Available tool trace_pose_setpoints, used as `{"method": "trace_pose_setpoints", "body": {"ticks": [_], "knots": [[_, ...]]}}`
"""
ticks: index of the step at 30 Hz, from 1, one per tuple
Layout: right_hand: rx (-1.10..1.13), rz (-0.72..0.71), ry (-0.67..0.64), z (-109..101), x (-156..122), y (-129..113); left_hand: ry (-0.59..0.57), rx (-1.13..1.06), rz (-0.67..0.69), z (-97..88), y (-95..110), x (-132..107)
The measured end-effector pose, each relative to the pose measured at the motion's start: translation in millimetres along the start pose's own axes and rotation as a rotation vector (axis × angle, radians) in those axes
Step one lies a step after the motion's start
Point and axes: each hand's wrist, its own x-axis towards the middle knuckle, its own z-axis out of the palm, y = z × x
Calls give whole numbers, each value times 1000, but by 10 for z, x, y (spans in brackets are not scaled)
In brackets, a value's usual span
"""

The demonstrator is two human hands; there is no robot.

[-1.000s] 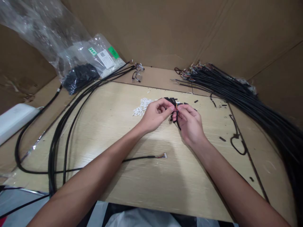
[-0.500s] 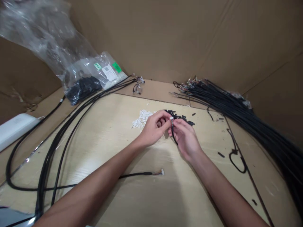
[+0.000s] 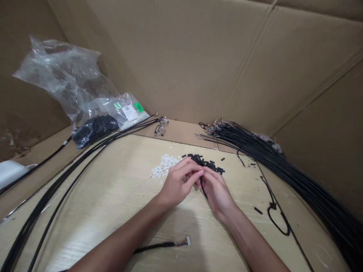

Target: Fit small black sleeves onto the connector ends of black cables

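Hands meet at centre of a pale wood board (image 3: 113, 211), seen from above w/ both forearms reaching in from the bottom edge; left hand (image 3: 177, 185) has fingers curled, thumb & forefinger pinched narrow at the tip where it touches the other hand; right hand (image 3: 217, 190) also curled, fingertips pressed against the left's, gripping a thin black cable (image 3: 203, 189) that loops down between the 2 palms; what sits at the cable's end betw. the fingertips is too small to tell.

Just beyond the hands, touching distance: pile of small black sleeves (image 3: 208, 163) to the right, pile of small white connectors (image 3: 163, 168) to the left; a 2nd cable end w/ a white plug (image 3: 185, 241) lies near the left forearm, closer to the viewer.

Far right: big bundle of black cables (image 3: 283, 166) running diagonally along the cardboard wall (image 3: 198, 64); left: several long black cables (image 3: 70, 173) sweeping across the board; clear plastic bags (image 3: 93, 113) at back left, 1 holding black parts; 1 loose black wire loop (image 3: 276, 217) to the right of the right hand.
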Motion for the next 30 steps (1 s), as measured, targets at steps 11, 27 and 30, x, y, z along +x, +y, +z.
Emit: {"method": "trace_pose_setpoints", "body": {"ticks": [11,27,30], "knots": [[100,40,103,-11,23,-76,36,100,-132,9,-4,6],[9,-30,4,-34,29,-14,44,14,-114,-29,-45,37],[-2,-35,15,-37,26,-13,36,-78,-261,-27,-56,54]]}}
